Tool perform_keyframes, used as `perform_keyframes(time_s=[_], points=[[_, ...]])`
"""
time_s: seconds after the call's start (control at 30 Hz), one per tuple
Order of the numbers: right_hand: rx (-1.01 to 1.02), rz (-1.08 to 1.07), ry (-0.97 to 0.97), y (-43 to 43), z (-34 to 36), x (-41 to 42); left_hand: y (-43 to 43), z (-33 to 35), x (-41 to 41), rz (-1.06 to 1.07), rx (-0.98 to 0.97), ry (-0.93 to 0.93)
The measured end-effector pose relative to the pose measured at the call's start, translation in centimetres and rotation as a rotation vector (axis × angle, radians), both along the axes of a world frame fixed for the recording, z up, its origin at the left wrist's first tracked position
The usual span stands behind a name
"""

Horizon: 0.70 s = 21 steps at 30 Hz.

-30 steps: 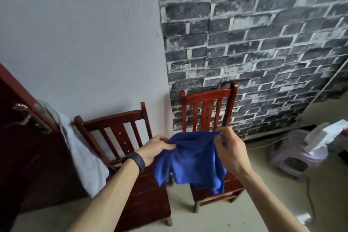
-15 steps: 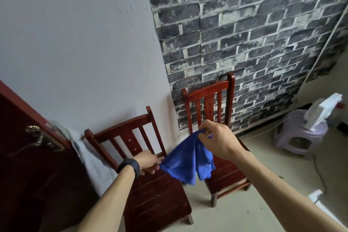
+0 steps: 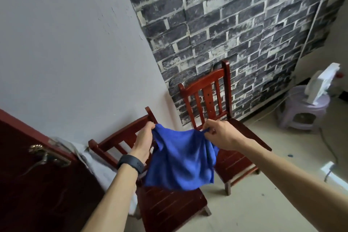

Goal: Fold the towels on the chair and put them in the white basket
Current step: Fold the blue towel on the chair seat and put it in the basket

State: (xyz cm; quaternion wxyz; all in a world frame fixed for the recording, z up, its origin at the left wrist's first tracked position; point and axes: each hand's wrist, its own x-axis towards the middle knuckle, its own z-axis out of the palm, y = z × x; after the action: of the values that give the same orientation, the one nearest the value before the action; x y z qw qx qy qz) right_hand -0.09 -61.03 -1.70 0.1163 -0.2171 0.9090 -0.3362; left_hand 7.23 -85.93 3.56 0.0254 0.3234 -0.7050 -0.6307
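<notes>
Since half a second ago the hands have drawn apart, and the soft blue cloth towel (image 3: 180,160), then bunched under the right hand, now hangs spread between them. The left hand (image 3: 143,142) pinches its 10 o'clock corner and the right hand (image 3: 220,135) its 1 o'clock corner, fingers clamped on the hem, probably to flatten it for a first fold. It hangs above the dark red slatted wooden chair (image 3: 169,211) at 6 o'clock. The white basket is out of view.

We note a towel (image 3: 180,162) of plain royal blue; a near chair (image 3: 169,207) and a far chair (image 3: 207,88), both glossy red-brown; a brick-patterned wall (image 3: 235,24), dark grey with whitish joints; a black wristband (image 3: 130,164); a lilac stool (image 3: 305,107); a dark red door (image 3: 37,184).
</notes>
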Motion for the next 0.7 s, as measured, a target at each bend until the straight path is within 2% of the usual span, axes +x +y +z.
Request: perform_keyframes(time_s=[0.1,0.23,0.3,0.4,0.53,0.63,0.7], points=[[-0.214,-0.139,-0.141,0.0,-1.9,-0.7,1.5,2.9,-1.6,-0.058,-0.016,0.116],[-0.519,-0.403,-0.449,0.5,-6.8,0.7,2.7,4.9,-2.5,-0.241,-0.229,0.215],[-0.56,-0.512,-0.592,0.7,-9.8,2.0,3.0,5.8,-2.7,-0.273,-0.243,0.237],[-0.489,-0.508,-0.76,0.2,-11.7,3.9,3.0,6.9,-2.6,-0.282,-0.247,0.265],[-0.443,-0.343,-0.946,-1.5,-11.3,4.5,2.7,8.1,-1.9,-0.227,-0.222,0.285],[-0.603,-0.365,-0.991,-2.9,-10.3,3.9,2.5,8.6,-1.1,-0.205,-0.251,0.27],[-0.732,-0.46,-0.936,-3.3,-9.7,3.1,2.4,8.5,-0.6,-0.184,-0.268,0.25]])
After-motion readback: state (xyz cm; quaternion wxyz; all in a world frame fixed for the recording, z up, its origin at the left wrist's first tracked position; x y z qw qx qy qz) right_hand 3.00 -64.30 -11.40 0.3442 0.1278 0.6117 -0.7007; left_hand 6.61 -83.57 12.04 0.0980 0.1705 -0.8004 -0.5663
